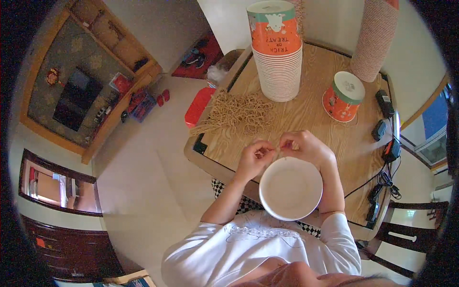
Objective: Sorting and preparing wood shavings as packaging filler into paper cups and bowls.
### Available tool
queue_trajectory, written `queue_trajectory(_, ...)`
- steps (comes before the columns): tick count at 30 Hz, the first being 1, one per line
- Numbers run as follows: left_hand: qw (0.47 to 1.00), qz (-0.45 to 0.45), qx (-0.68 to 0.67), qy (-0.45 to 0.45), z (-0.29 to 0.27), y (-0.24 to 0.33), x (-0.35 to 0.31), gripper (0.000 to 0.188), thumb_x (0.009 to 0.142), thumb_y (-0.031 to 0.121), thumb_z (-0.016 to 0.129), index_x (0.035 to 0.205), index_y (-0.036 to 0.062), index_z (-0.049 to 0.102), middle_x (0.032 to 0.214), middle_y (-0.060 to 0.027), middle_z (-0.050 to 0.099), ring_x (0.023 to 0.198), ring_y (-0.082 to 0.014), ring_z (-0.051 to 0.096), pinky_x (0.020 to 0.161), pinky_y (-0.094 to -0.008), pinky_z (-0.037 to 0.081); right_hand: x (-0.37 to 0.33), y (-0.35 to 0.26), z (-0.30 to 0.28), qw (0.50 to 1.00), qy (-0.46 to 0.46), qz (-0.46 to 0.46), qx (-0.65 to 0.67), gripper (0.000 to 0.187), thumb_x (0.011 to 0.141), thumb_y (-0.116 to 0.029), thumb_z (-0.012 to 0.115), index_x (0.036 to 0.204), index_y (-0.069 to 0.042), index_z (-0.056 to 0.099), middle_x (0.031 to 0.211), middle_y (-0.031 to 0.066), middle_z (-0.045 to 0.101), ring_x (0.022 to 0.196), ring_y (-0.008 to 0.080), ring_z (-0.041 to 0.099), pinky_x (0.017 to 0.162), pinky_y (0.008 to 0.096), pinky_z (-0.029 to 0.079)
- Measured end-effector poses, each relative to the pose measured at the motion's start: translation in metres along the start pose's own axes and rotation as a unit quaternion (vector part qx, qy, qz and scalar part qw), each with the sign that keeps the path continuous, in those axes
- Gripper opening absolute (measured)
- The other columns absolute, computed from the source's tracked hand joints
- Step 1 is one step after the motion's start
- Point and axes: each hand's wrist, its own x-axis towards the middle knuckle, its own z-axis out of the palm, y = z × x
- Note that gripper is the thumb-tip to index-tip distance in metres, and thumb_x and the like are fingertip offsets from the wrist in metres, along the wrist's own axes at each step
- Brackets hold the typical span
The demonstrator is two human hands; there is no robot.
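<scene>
Head view: your left hand [256, 159] and right hand [307, 147] nearly meet just beyond the far rim of a white, round, open-topped tub [290, 190] between your forearms. Both hands' fingers are pinched narrow; I cannot tell what they hold. Tangled tan, stringy cords [243, 113] lie ahead-left on the brown wood-grain table [330, 138].

Dark television [76, 101] at left; red slippers [166, 95] on pale floor [129, 158]; shoes [193, 59] on red mat [210, 47]; dark chair [423, 243] at right
</scene>
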Motion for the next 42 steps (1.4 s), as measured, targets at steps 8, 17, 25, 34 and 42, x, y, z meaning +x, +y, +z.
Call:
queue_trajectory(8, 1.0, -0.014, 0.012, -0.01, 0.001, 0.002, 0.0, 0.007, 0.078, 0.005, 0.065, 0.084, 0.0031, 0.062, 0.086, -0.0023, 0.058, 0.074, -0.0079, 0.056, 0.061, -0.0211, 0.046, 0.002, 0.006, 0.004, 0.999, 0.008, -0.036, -0.002, 0.014, 0.075, -0.011, 0.065, 0.088, -0.008, 0.061, 0.075, 0.0098, 0.064, 0.069, 0.0241, 0.064, 0.062, 0.0345, 0.05)
queue_trajectory(17, 1.0, -0.019, -0.012, -0.014, 0.002, 0.0, 0.0, 0.008, 0.079, 0.005, 0.064, 0.085, 0.0019, 0.061, 0.086, -0.0028, 0.059, 0.074, -0.0083, 0.056, 0.062, -0.0217, 0.046, 0.001, 0.003, 0.002, 0.999, 0.006, -0.053, -0.003, 0.012, 0.074, -0.008, 0.064, 0.086, -0.008, 0.062, 0.076, 0.009, 0.064, 0.07, 0.0262, 0.063, 0.063, 0.035, 0.05)
queue_trajectory(25, 0.999, -0.028, -0.019, -0.013, 0.003, 0.004, 0.0, 0.008, 0.079, 0.005, 0.063, 0.087, 0.0027, 0.062, 0.084, -0.0024, 0.059, 0.073, -0.0076, 0.056, 0.062, -0.0213, 0.046, 0.001, 0.003, 0.001, 0.999, 0.007, -0.053, 0.01, 0.014, 0.075, -0.009, 0.062, 0.089, -0.008, 0.06, 0.077, 0.0088, 0.064, 0.07, 0.0254, 0.063, 0.062, 0.0349, 0.049)
queue_trajectory(34, 0.999, -0.03, -0.031, -0.011, 0.001, -0.001, -0.001, 0.007, 0.079, 0.005, 0.063, 0.086, 0.0023, 0.062, 0.083, -0.0017, 0.059, 0.071, -0.0065, 0.055, 0.06, -0.0205, 0.044, 0.0, -0.004, -0.001, 1.0, 0.002, -0.002, 0.027, 0.014, 0.073, -0.008, 0.065, 0.083, -0.002, 0.059, 0.074, 0.0109, 0.062, 0.07, 0.0214, 0.062, 0.064, 0.0319, 0.048)
queue_trajectory(42, 0.999, -0.03, -0.044, -0.003, 0.001, -0.001, -0.001, 0.006, 0.079, 0.005, 0.063, 0.084, 0.0017, 0.061, 0.082, -0.0009, 0.058, 0.07, -0.0054, 0.054, 0.059, -0.0199, 0.044, -0.002, -0.009, -0.005, 0.999, -0.008, 0.044, 0.012, 0.014, 0.073, -0.01, 0.066, 0.082, -0.002, 0.06, 0.074, 0.0107, 0.062, 0.07, 0.0219, 0.062, 0.064, 0.0323, 0.048)
